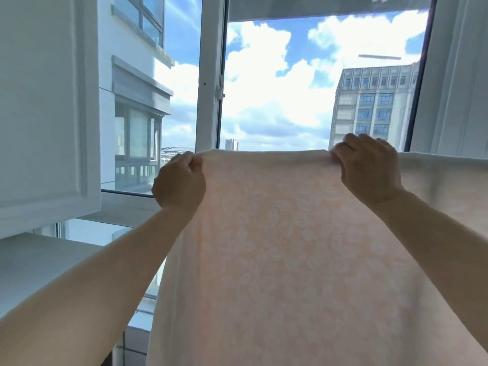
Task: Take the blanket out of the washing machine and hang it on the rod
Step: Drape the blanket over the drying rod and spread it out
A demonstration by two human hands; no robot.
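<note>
Gripping the pink blanket (285, 247) at its top edge, my left hand (181, 180) and right hand (369, 165) pinch it; I read no writing.

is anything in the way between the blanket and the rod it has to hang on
Nothing visible blocks it. The left hand and right hand grip the top edge of the blanket, which hangs down in front of the window. No rod can be made out, so whether the fold already lies over it cannot be told.
</note>
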